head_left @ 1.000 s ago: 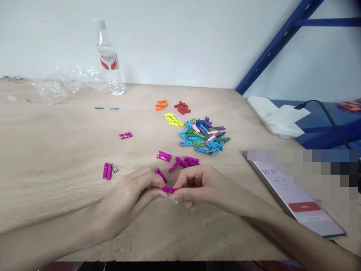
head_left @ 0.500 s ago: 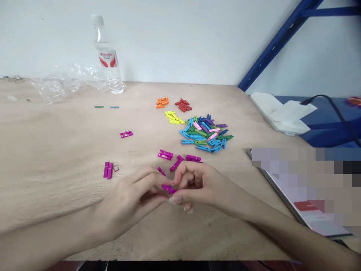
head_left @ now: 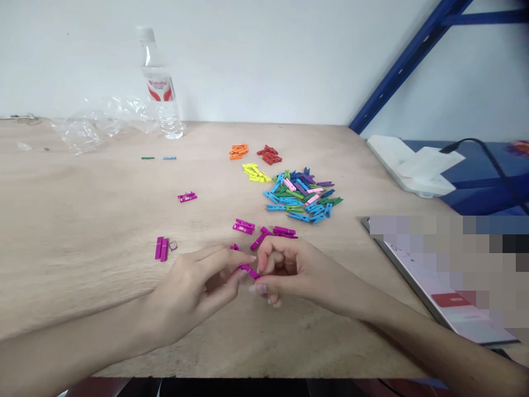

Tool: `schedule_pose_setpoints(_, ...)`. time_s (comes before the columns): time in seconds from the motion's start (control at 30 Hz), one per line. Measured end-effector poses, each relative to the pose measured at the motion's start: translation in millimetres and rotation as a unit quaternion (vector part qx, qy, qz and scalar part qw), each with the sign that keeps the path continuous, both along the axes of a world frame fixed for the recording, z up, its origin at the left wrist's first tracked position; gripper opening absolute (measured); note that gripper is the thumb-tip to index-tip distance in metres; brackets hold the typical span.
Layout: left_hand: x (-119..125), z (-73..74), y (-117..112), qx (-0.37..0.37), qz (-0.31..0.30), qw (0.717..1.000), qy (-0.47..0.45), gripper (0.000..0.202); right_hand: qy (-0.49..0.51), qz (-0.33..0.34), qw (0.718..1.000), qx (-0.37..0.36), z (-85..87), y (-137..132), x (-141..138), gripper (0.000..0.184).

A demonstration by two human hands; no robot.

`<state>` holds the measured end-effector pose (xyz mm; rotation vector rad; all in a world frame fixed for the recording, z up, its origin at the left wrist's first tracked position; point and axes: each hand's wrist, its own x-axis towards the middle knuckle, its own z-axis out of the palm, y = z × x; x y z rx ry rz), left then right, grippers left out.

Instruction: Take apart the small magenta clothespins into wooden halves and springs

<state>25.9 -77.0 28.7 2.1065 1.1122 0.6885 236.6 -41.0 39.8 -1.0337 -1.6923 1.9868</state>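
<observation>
Magenta clothespin is up between my two hands, just above the near part of the tabletop, slanting down to the right. My left hand has thumb and index closed on its left end; my right hand pinches the right end, other fingers curled in. Another magenta clothespin is just beyond my left fingers, partly hidden. Farther out, a loose magenta pile; left, two magenta halves beside a small metal spring. Beyond: mixed-colour pile, yellow, orange and red clips. Back left, upright water bottle, plastic wrap next to it. Right, phone, partly pixelated.
</observation>
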Motion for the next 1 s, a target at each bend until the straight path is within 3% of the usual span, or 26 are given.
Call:
schedule_pose_setpoints(0.23,-0.8,-0.9,8.3,-0.071,0.011,0.995,-0.076,0.025,0.006,0.025,1.0,-0.007,-0.1,-0.6,1.2,0.024)
schedule_pose_setpoints(0.33,-3.3,0.0,10.9,-0.061,0.046,0.992,-0.1,0.026,0.007,0.0,1.0,0.006,3.9,0.0,0.6,0.023)
schedule_pose_setpoints(0.47,-8.5,4.0,11.6,0.019,0.11,0.99,-0.081,0.019,-0.024,-0.058,0.991,0.117,9.6,1.9,1.3,0.02)
schedule_pose_setpoints(0.67,-14.0,9.0,15.8,0.064,0.116,0.99,-0.05,0.018,-0.07,-0.047,0.967,0.239,1.5,2.8,0.7,0.017)
schedule_pose_setpoints(0.77,-17.4,17.3,17.2,0.096,0.145,0.984,-0.046,0.019,-0.102,-0.095,0.944,0.299,5.2,7.5,4.4,0.021)
schedule_pose_setpoints(0.9,-21.5,26.6,19.7,0.109,0.168,0.979,-0.042,0.015,-0.078,-0.168,0.944,0.273,21.3,17.9,18.0,0.028)
schedule_pose_setpoints(1.0,-18.8,21.8,26.8,0.084,0.11,0.99,-0.007,0.015,-0.047,-0.17,0.962,0.209,28.8,20.4,28.1,0.025)
